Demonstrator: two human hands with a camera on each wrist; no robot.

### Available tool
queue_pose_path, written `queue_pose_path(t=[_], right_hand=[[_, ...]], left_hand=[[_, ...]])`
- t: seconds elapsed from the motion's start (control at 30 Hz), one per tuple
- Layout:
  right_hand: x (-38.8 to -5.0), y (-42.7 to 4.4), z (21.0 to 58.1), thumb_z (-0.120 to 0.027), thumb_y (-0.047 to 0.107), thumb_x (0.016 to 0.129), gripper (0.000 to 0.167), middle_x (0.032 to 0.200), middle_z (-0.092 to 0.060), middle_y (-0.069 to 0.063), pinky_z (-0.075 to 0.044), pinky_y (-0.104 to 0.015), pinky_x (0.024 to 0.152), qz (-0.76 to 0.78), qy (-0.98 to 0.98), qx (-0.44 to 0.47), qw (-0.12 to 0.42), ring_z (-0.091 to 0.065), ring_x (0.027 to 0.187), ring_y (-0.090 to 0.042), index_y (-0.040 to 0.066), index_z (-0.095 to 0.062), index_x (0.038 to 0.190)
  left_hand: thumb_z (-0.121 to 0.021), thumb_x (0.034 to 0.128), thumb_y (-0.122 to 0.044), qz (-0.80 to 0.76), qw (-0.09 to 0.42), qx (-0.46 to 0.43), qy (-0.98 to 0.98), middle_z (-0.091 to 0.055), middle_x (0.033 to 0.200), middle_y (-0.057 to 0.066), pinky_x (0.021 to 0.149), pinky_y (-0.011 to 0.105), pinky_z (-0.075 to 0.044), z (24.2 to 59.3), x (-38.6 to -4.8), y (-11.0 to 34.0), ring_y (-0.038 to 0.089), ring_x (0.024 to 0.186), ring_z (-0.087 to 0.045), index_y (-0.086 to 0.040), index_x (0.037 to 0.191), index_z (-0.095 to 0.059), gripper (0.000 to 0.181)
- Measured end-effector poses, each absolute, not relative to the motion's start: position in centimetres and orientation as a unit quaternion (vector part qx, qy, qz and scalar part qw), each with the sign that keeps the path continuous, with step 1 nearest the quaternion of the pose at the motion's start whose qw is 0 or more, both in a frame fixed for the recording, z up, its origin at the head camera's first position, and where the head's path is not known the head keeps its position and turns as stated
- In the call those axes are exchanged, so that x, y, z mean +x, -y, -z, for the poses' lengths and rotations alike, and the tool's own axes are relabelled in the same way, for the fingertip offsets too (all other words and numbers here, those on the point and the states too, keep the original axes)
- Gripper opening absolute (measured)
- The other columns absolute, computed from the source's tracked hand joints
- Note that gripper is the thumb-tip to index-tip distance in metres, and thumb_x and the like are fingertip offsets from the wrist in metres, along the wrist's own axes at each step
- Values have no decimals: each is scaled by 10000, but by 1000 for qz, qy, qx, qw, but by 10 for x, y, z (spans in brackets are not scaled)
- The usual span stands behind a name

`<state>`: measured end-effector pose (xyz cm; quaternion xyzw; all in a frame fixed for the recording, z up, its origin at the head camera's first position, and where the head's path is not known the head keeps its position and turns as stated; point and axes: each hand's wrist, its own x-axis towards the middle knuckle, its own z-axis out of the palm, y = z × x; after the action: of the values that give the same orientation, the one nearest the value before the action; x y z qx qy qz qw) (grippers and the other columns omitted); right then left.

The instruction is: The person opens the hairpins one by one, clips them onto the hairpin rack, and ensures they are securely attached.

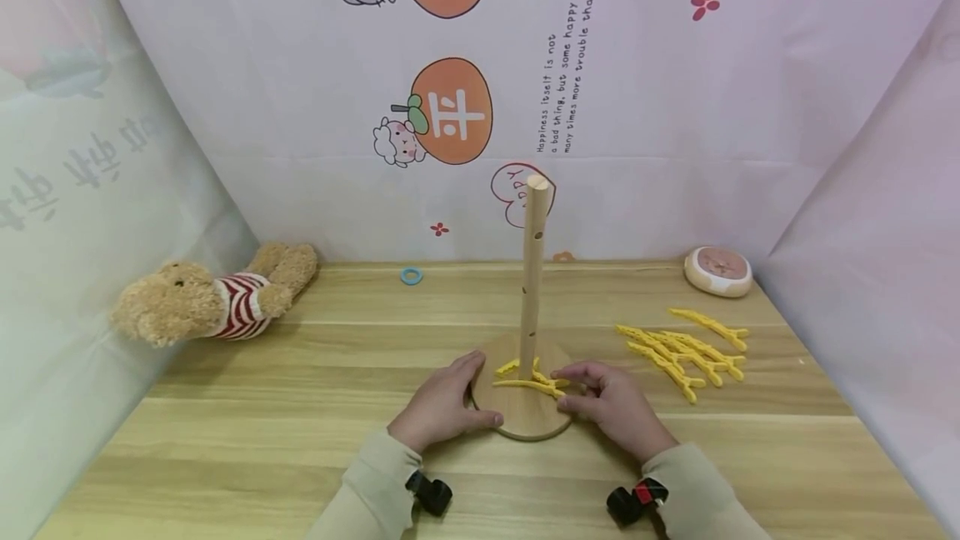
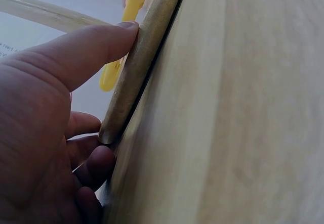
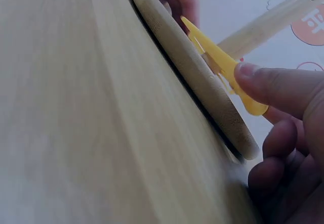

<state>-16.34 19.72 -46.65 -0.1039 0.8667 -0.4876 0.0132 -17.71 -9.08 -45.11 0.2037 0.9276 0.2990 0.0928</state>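
Observation:
A wooden post (image 1: 533, 273) with small holes stands upright on a round wooden base (image 1: 528, 423). Yellow branch-like pieces (image 1: 525, 384) lie on the base around the post's foot. At the base's left edge, the left hand (image 1: 444, 405) holds the rim, thumb on top; the left wrist view shows its thumb (image 2: 101, 49) on the rim (image 2: 139, 57) and the other fingers at the side. The right hand (image 1: 618, 407) pinches the forked end of a yellow piece at the base's right; in the right wrist view its thumb (image 3: 278, 85) presses that yellow piece (image 3: 223, 62).
More yellow branch pieces (image 1: 675, 352) lie in a group on the table to the right. Near the back wall are a blue ring (image 1: 411, 275) and a round white-and-pink object (image 1: 717, 271). A teddy bear (image 1: 217, 298) in a striped top lies at the left.

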Motion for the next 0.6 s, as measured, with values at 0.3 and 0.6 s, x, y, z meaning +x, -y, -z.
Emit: queue_pose_path(t=[0.3, 0.6], right_hand=[[-167, -188, 466, -859, 242, 791, 319, 807, -625, 25, -430, -257, 564, 499, -861, -97, 10, -489, 654, -153, 283, -752, 1089], [-166, -179, 465, -848, 221, 806, 306, 907, -696, 83, -449, -251, 609, 493, -862, -114, 14, -526, 694, -131, 293, -746, 1085]], left_hand=[[-858, 764, -461, -332, 104, 189, -918, -375, 1577, 153, 1145, 528, -329, 445, -181, 95, 361, 1427, -377, -42, 1546, -357, 1019], [-881, 714, -512, -329, 106, 187, -920, -430, 1459, 152, 1066, 502, -428, 449, -182, 102, 328, 1279, -504, -45, 1567, -316, 1124]])
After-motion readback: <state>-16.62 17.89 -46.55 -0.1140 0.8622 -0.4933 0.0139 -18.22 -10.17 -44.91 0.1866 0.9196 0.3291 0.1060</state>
